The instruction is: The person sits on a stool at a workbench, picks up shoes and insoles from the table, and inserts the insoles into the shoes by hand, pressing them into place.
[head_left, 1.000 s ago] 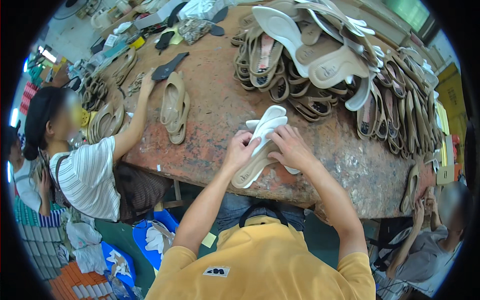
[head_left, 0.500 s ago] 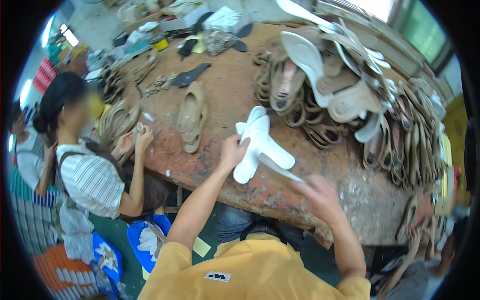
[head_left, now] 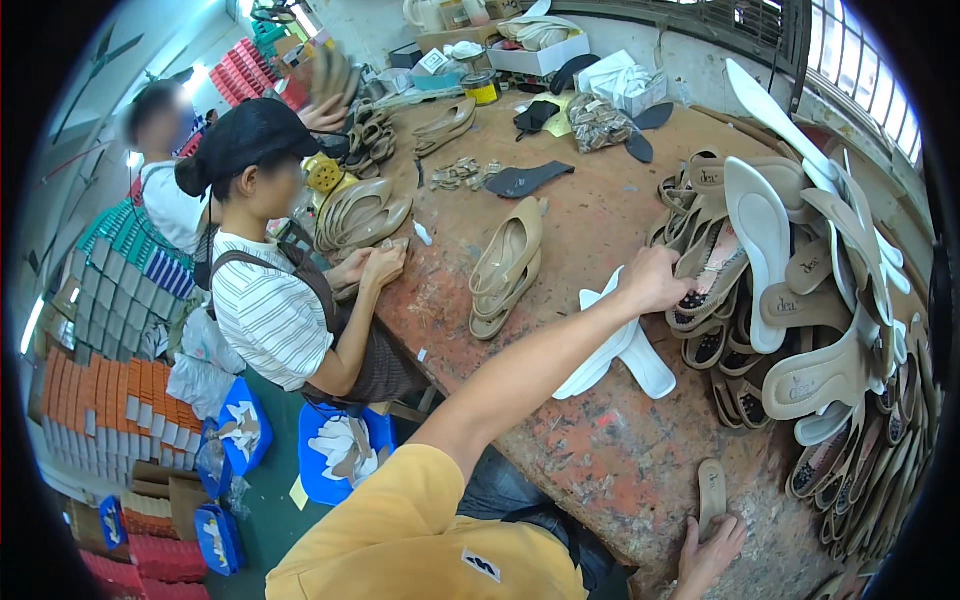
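My left fingers [head_left: 684, 287] grip a beige, pink-lined, open sandal [head_left: 718, 268]; my right fingers [head_left: 733, 529] clasp a slim, smooth beige insole [head_left: 712, 486] bearing dark printed lettering.

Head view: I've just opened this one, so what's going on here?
A person stands at a worktable. Their left hand has its fingers at the edge of a sandal in the pile; whether it grips is unclear. The right hand is at the near end of a tan insole on the tabletop. White insoles lie crossed beneath the left forearm. To the left, a co-worker has both hands close together.
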Demonstrator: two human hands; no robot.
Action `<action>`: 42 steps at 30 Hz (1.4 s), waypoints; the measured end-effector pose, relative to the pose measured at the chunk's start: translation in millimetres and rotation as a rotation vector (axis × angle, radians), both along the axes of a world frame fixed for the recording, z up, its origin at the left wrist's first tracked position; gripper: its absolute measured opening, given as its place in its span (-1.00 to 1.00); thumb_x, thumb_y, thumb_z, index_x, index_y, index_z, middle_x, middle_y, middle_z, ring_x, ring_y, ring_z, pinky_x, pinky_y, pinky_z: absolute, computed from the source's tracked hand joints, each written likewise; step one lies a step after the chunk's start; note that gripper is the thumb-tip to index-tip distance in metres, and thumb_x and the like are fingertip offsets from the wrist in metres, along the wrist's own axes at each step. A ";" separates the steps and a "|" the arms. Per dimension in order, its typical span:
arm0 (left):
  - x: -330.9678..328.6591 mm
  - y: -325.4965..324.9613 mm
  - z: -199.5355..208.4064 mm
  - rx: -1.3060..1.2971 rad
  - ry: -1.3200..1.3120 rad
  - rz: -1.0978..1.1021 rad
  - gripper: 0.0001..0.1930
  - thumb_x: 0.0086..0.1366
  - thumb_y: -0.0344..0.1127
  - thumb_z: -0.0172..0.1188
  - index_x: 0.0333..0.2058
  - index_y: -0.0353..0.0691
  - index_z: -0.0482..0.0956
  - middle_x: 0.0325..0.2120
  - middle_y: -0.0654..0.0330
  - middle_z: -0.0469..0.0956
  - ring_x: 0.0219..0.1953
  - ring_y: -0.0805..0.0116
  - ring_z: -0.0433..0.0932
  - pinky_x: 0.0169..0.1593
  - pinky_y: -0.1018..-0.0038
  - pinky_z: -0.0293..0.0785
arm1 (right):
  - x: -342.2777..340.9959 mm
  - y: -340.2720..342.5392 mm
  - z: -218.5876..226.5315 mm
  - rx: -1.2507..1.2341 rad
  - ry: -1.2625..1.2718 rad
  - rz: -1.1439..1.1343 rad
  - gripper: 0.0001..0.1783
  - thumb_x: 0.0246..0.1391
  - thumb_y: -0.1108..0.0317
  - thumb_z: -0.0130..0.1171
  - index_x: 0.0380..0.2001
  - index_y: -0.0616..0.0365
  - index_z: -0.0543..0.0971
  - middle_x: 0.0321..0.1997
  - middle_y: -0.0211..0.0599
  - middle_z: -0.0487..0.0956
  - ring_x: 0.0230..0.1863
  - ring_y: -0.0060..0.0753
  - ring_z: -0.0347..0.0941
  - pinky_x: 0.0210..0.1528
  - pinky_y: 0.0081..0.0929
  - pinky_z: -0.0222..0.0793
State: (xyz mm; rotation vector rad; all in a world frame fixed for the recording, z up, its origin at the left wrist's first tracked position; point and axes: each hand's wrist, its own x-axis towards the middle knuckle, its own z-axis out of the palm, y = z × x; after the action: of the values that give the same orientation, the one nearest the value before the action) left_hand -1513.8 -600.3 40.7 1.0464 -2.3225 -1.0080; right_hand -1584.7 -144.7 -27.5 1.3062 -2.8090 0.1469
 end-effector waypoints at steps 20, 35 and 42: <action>165.1 177.1 -95.3 0.347 -0.256 -0.473 -0.72 0.42 -0.36 0.32 0.03 -0.35 0.76 -0.17 0.16 0.80 -0.19 0.40 0.71 -0.05 0.42 0.63 | -5.7 -12.4 24.0 -0.829 -1.279 -0.068 -0.61 0.13 0.51 0.44 -0.02 0.10 0.51 -0.06 -0.44 0.61 -0.04 -0.51 0.51 0.03 -0.48 0.43; 246.6 222.0 -124.5 0.805 0.350 0.090 -0.61 0.47 -0.60 0.20 0.24 -0.39 0.60 -0.06 0.14 0.49 -0.19 0.37 0.73 -0.12 0.50 0.75 | 90.8 -97.2 1.8 -0.219 -0.497 0.628 -0.62 0.14 0.28 0.38 0.05 -0.18 0.79 -0.02 -0.33 0.70 -0.10 -0.09 0.69 -0.14 -0.12 0.63; 238.3 219.9 -121.0 0.663 0.182 0.088 -0.59 0.33 -0.55 0.33 0.16 -0.41 0.62 -0.16 0.17 0.57 -0.23 0.45 0.72 -0.14 0.50 0.71 | 94.0 -107.8 6.0 -0.112 -0.373 0.658 -0.60 0.08 0.34 0.38 0.03 -0.13 0.78 -0.12 -0.38 0.65 -0.06 -0.15 0.65 -0.15 -0.15 0.63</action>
State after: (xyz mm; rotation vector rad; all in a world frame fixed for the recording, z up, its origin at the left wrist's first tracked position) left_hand -1275.5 -380.5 -80.2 1.2041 -1.8043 -1.8150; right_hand -1490.7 -252.5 -21.5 2.3197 -2.4375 0.6095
